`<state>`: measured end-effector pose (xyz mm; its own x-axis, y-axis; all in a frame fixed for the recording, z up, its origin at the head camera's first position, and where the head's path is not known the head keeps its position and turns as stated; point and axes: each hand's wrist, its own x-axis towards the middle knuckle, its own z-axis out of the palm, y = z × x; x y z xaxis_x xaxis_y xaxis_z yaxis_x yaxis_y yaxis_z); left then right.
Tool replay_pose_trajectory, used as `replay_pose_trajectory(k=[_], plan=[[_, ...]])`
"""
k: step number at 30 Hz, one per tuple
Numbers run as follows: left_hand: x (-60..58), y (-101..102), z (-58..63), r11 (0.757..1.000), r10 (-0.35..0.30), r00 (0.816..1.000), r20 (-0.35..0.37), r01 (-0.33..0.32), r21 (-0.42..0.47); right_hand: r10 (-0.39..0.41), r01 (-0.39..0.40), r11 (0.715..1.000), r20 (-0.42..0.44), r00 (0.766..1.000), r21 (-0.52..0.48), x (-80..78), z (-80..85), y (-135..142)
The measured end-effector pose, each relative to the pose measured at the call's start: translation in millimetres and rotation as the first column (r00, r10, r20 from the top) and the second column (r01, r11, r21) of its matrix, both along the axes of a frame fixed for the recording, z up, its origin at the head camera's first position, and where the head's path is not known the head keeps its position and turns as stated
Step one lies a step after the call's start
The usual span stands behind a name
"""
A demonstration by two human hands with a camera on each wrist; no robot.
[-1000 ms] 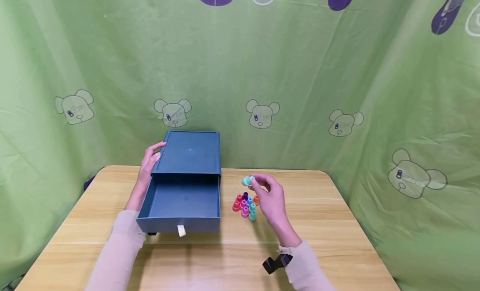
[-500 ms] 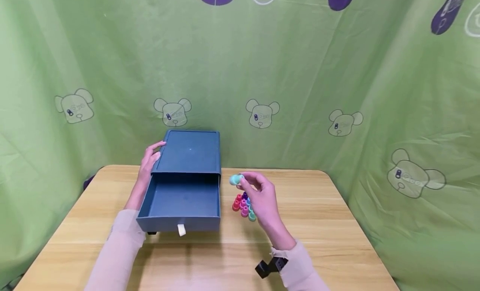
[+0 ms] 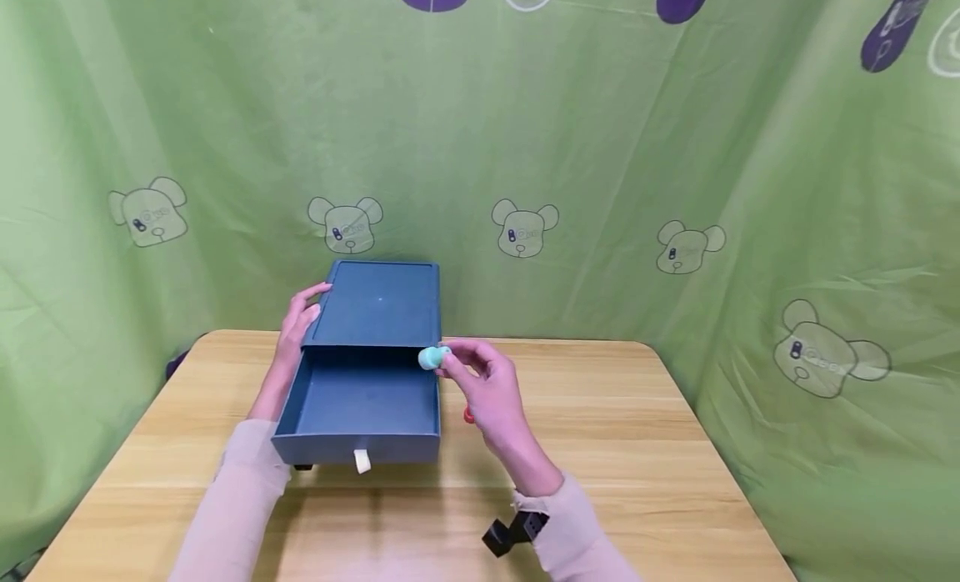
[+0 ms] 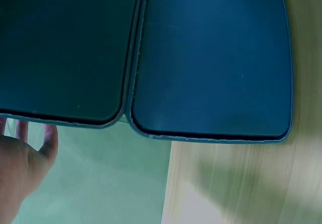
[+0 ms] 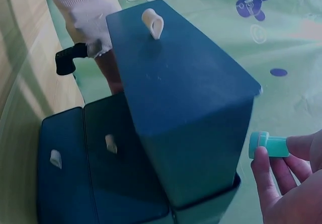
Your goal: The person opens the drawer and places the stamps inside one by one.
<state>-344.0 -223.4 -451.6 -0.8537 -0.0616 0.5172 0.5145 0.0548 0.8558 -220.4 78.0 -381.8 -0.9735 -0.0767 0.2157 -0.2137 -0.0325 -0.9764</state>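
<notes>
A blue cabinet (image 3: pixel 386 303) stands on the table with its top drawer (image 3: pixel 356 447) pulled out; the visible drawer floor is bare. My right hand (image 3: pixel 491 394) pinches a turquoise plastic peg (image 3: pixel 431 358) by its narrow end, thumb against fingers. In the head view the peg overlaps the drawer's right rear corner. The right wrist view shows this peg (image 5: pixel 275 147) beside the drawer's side wall, wide end away from the palm. My left hand (image 3: pixel 295 328) rests against the cabinet's left side, its fingers (image 4: pixel 50 136) at the wall.
Part of a red peg (image 3: pixel 468 414) shows behind the right hand on the wooden table (image 3: pixel 630 449). Lower drawers (image 5: pixel 113 168) with white pull tabs are closed. A green curtain (image 3: pixel 480 132) hangs behind. A black wrist camera (image 3: pixel 516 532) sits on the right cuff.
My right hand has carried the turquoise peg left, from above the group of coloured pegs to the drawer's right side, and now hides most of that group. The left hand has stayed put.
</notes>
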Motion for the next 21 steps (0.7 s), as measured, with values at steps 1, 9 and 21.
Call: replay_pose_trajectory(k=[1,9,21], plan=[[0.2,0.4,-0.1,1.0,-0.001,1.0,0.001,0.001,-0.002,0.016,-0.017,1.0,-0.014,1.0,-0.008,-0.5,1.0,-3.4],[2.8,-1.1,0.8,1.0,0.0,1.0,0.013,0.0,-0.01,0.173,-0.172,0.985,-0.05,0.984,0.03,-5.9,7.4,-28.5],[0.0,0.8,-1.3,1.0,-0.001,1.0,-0.023,0.001,0.001,0.288,-0.278,0.945,-0.033,0.957,0.174,-19.9,17.0,-51.2]])
